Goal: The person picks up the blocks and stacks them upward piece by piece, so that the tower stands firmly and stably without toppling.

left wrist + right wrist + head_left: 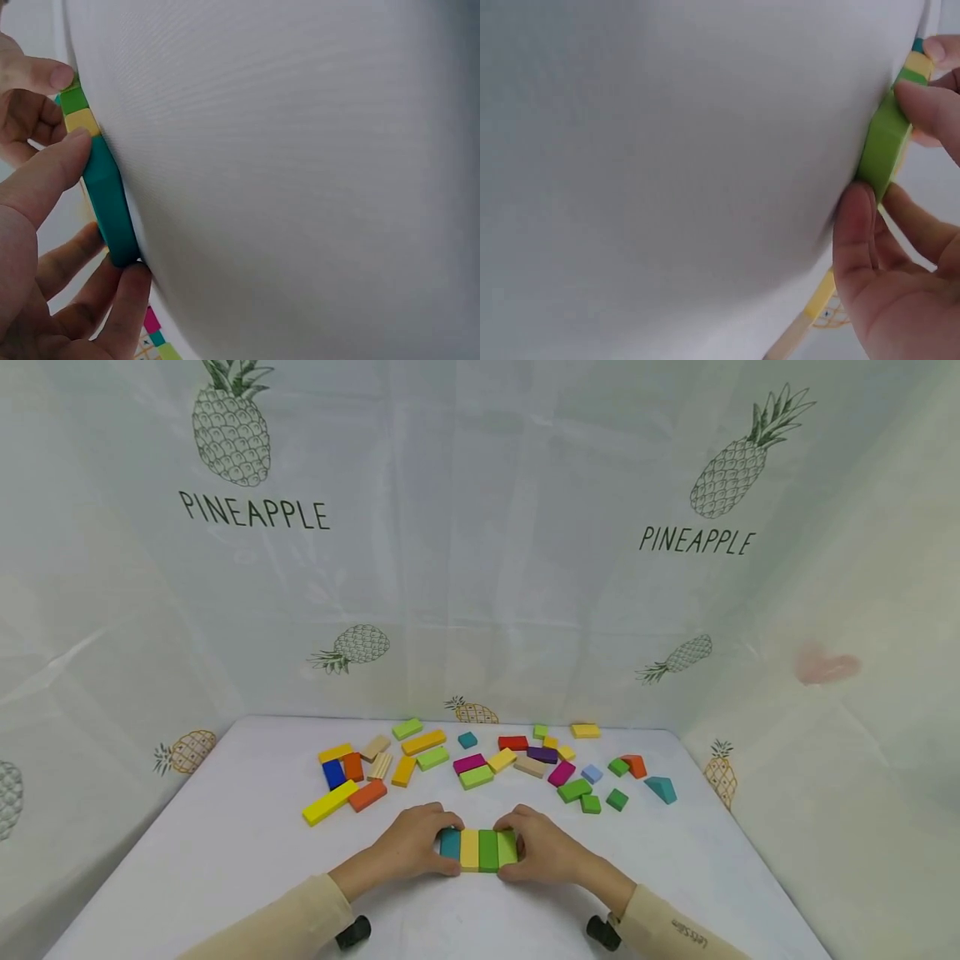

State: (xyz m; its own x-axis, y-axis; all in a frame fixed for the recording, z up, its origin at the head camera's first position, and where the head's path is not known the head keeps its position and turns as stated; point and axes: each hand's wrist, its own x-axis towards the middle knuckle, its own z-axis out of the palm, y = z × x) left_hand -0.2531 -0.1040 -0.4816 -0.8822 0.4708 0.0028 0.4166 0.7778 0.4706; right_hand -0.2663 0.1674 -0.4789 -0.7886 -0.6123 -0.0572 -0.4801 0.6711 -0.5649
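Observation:
A teal block (450, 842), a yellow block (469, 850), a green block (488, 851) and a light green block (507, 847) lie side by side in a row on the white table. My left hand (415, 843) grips the left end, its thumb at the near edge and its fingers at the far edge of the teal block (109, 199). At the other end, my right hand (550, 847) pinches the light green block (886, 139) in the same way. Both wrist views show the blocks touching the cloth, with the hands partly covering the outer blocks.
Many loose blocks are scattered behind the row, among them a long yellow block (331, 802), an orange block (368, 795), a green block (574, 790) and a teal triangular block (662, 789). A pineapple-printed curtain (480, 568) rises behind the table (247, 860).

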